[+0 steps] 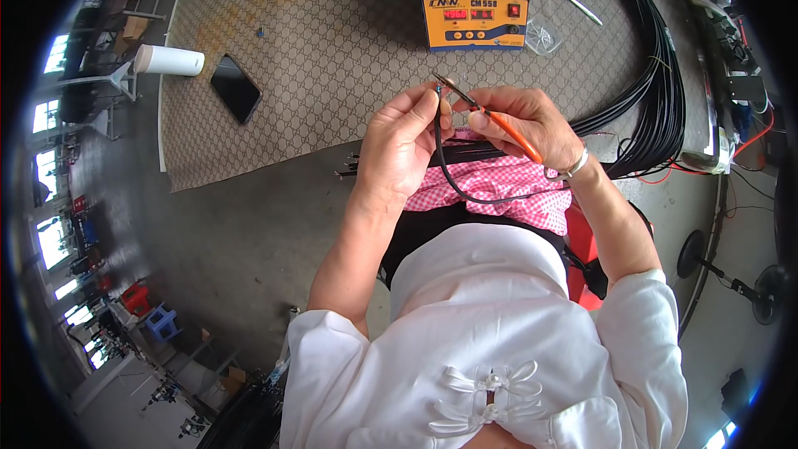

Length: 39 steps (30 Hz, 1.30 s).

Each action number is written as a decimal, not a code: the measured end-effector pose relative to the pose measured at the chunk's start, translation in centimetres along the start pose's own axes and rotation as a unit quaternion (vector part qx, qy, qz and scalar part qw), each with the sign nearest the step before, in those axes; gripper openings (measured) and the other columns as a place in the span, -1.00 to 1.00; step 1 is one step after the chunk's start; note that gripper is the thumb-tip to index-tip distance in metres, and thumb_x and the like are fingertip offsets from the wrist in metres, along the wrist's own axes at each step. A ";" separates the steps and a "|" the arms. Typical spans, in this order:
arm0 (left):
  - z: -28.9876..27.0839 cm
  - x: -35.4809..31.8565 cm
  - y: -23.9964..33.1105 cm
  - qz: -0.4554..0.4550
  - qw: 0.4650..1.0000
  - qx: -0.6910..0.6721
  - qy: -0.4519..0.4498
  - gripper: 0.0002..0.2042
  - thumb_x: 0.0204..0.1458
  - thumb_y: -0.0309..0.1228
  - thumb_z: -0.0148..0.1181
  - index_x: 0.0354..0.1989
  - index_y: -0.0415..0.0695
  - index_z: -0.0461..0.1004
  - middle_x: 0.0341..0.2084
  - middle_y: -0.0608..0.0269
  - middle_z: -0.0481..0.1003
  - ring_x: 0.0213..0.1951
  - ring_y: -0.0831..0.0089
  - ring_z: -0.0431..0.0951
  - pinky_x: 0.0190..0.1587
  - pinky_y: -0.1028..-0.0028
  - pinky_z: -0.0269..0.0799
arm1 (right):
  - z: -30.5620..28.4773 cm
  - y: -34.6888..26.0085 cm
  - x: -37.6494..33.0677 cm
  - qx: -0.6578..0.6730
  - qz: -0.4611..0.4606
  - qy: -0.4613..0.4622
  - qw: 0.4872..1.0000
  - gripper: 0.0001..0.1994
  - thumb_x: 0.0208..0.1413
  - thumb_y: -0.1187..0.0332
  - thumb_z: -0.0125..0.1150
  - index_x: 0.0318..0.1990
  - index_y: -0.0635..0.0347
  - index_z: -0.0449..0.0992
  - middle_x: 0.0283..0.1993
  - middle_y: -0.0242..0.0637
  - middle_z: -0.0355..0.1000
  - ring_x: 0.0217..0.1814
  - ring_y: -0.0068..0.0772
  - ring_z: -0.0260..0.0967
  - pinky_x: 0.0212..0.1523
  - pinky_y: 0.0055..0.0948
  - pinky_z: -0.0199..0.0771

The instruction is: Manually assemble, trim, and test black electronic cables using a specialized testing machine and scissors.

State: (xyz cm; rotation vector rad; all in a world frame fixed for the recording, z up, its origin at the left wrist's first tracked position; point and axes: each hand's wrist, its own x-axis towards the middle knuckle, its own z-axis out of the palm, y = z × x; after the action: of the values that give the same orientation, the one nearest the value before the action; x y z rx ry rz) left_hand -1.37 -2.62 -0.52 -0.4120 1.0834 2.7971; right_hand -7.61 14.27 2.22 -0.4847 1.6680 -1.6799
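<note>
My left hand [401,137] is closed on the end of a black cable [443,162], pinching it upright between thumb and fingers. The cable loops down over my lap and off to the right. In my right hand [532,120] is a pair of orange-handled pliers [514,135], with slim dark metal jaws slanting up and left to the cable's tip. The tip shows a small bit of something bluish and metallic. Whether the jaws grip it is too small to tell. Both hands are close together, just off the table's near edge.
Across the patterned table [332,58] stands a blue and orange soldering station [474,17]. A thick bundle of black cables [657,100] curves along the right. A phone [235,89] and a white tumbler [169,61] are at the left. A spoon [573,0] lies behind.
</note>
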 end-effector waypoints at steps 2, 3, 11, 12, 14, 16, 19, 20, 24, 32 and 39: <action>0.0 0.0 0.0 0.000 1.000 0.000 0.002 -0.82 0.08 -0.44 -0.01 -0.20 -0.26 0.41 -0.47 0.30 0.42 -0.44 0.57 0.36 -0.34 0.58 0.31 | 0.0 -0.2 -0.1 0.004 -0.008 -0.004 1.000 -0.70 0.03 0.22 0.16 -0.23 0.31 0.49 -0.51 -0.45 0.41 -0.54 -0.76 0.24 -0.54 -0.74 0.23; -0.1 0.1 -0.1 0.000 1.000 0.001 -0.002 -0.81 0.08 -0.44 -0.01 -0.19 -0.25 0.40 -0.47 0.30 0.42 -0.43 0.56 0.36 -0.33 0.56 0.30 | 0.0 -0.2 -0.1 0.014 -0.006 -0.007 1.000 -0.70 0.03 0.23 0.16 -0.23 0.32 0.49 -0.47 -0.42 0.43 -0.48 -0.74 0.28 -0.47 -0.73 0.28; -0.2 -0.1 0.2 0.014 0.999 0.038 -0.022 -0.83 0.04 -0.46 0.04 -0.22 -0.26 0.41 -0.48 0.26 0.43 -0.41 0.53 0.40 -0.29 0.55 0.33 | -2.8 3.8 1.1 -0.270 -0.026 0.110 0.956 -0.69 -0.07 0.29 0.22 -0.21 0.33 0.45 -0.51 -0.27 0.38 -0.50 -0.50 0.34 -0.47 -0.51 0.36; 0.0 -0.1 0.3 0.016 0.999 0.032 -0.017 -0.84 0.03 -0.48 0.06 -0.23 -0.26 0.42 -0.49 0.26 0.43 -0.42 0.52 0.41 -0.30 0.56 0.34 | -3.2 4.4 1.3 -0.347 -0.062 0.121 0.928 -0.70 -0.10 0.32 0.22 -0.21 0.30 0.45 -0.49 -0.25 0.38 -0.48 -0.42 0.35 -0.44 -0.48 0.36; 0.1 -0.2 0.3 0.016 0.999 0.027 -0.011 -0.85 0.01 -0.49 0.08 -0.25 -0.25 0.42 -0.50 0.26 0.43 -0.43 0.52 0.41 -0.31 0.56 0.34 | -3.8 6.1 1.6 -0.492 -0.130 0.140 0.849 -0.70 -0.15 0.38 0.21 -0.20 0.26 0.45 -0.44 -0.20 0.36 -0.42 -0.25 0.37 -0.39 -0.41 0.37; 0.1 -0.2 0.2 0.016 0.999 0.027 -0.008 -0.86 0.00 -0.51 0.09 -0.26 -0.25 0.42 -0.50 0.26 0.44 -0.43 0.52 0.42 -0.31 0.56 0.34 | -4.2 7.2 2.2 -0.561 -0.146 0.157 0.799 -0.69 -0.18 0.41 0.18 -0.19 0.22 0.44 -0.38 -0.20 0.37 -0.32 -0.18 0.35 -0.29 -0.35 0.35; 0.3 -0.2 0.2 0.018 0.999 0.033 -0.009 -0.86 -0.01 -0.52 0.10 -0.26 -0.25 0.42 -0.49 0.25 0.44 -0.43 0.52 0.42 -0.31 0.57 0.34 | -4.8 8.7 3.1 -0.636 -0.136 0.166 0.742 -0.69 -0.18 0.42 0.16 -0.17 0.16 0.42 -0.32 -0.22 0.36 -0.21 -0.19 0.32 -0.17 -0.33 0.30; 0.3 -0.2 0.2 0.019 0.999 0.035 -0.008 -0.86 -0.01 -0.52 0.10 -0.26 -0.25 0.42 -0.49 0.25 0.44 -0.44 0.52 0.42 -0.32 0.57 0.34 | -4.8 8.7 3.3 -0.656 -0.125 0.166 0.725 -0.69 -0.17 0.41 0.16 -0.17 0.14 0.41 -0.31 -0.22 0.36 -0.18 -0.21 0.31 -0.14 -0.33 0.28; 0.3 -0.3 0.3 0.026 0.998 0.049 -0.004 -0.87 0.01 -0.51 0.07 -0.26 -0.23 0.41 -0.47 0.24 0.44 -0.42 0.51 0.43 -0.31 0.56 0.35 | -4.5 8.0 3.2 -0.653 -0.103 0.174 0.730 -0.72 -0.14 0.43 0.14 -0.18 0.14 0.42 -0.31 -0.25 0.37 -0.19 -0.24 0.32 -0.13 -0.33 0.26; 0.8 -0.4 0.0 0.032 0.997 0.058 0.023 -0.89 0.02 -0.53 0.05 -0.27 -0.21 0.40 -0.46 0.25 0.44 -0.40 0.51 0.44 -0.31 0.57 0.36 | -0.2 1.5 1.0 -0.194 -0.222 0.176 0.939 -0.84 -0.14 0.39 0.23 -0.39 0.27 0.47 -0.36 -0.28 0.42 -0.27 -0.31 0.35 -0.30 -0.47 0.33; 1.3 -0.4 -0.1 0.040 0.998 0.043 0.008 -0.89 -0.01 -0.53 0.10 -0.29 -0.23 0.40 -0.48 0.25 0.44 -0.45 0.53 0.44 -0.35 0.60 0.38 | 0.6 1.2 1.7 -0.245 -0.277 0.192 0.909 -0.85 -0.11 0.39 0.20 -0.40 0.28 0.44 -0.42 -0.31 0.38 -0.34 -0.40 0.32 -0.35 -0.49 0.32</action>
State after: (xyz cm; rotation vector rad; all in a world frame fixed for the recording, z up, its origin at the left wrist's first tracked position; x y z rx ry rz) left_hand -1.20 -1.63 0.44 -0.3906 1.2462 2.8069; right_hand -8.08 12.75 0.79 -0.9950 2.4363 -1.8141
